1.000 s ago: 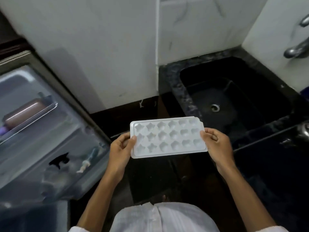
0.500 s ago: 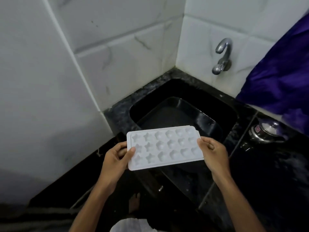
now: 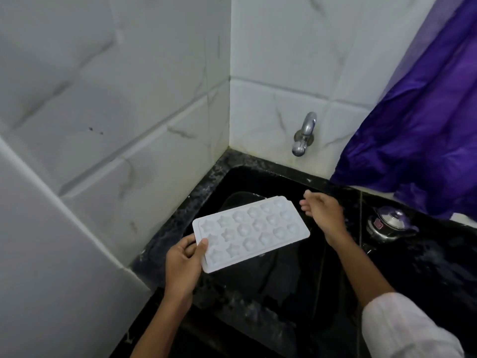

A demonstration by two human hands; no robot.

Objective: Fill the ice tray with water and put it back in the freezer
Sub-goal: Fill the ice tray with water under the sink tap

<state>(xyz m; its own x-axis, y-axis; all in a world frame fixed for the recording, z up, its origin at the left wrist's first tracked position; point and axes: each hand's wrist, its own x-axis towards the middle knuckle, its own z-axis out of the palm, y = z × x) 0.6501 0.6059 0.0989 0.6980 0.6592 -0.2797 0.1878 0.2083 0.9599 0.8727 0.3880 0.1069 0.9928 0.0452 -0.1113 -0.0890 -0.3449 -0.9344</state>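
Note:
A white ice tray (image 3: 251,232) with star and round moulds hovers level over the black sink (image 3: 260,177); its cups look dry. My left hand (image 3: 184,263) grips the tray's near-left end, thumb on top. My right hand (image 3: 324,213) is off the tray, just past its far-right end, fingers loosely spread and holding nothing. A chrome tap (image 3: 303,135) juts from the tiled wall above the sink's back edge, above my right hand. No water runs from it. The freezer is out of view.
White marbled tiles form the corner behind and left of the sink. A purple cloth (image 3: 418,125) hangs at the right. A steel pressure cooker lid (image 3: 389,223) sits on the black counter (image 3: 426,267) right of the sink.
The view swung from the open fridge to the sink corner. My right hand has let go of the tray and lifted toward the tap; the left hand alone now carries the tray.

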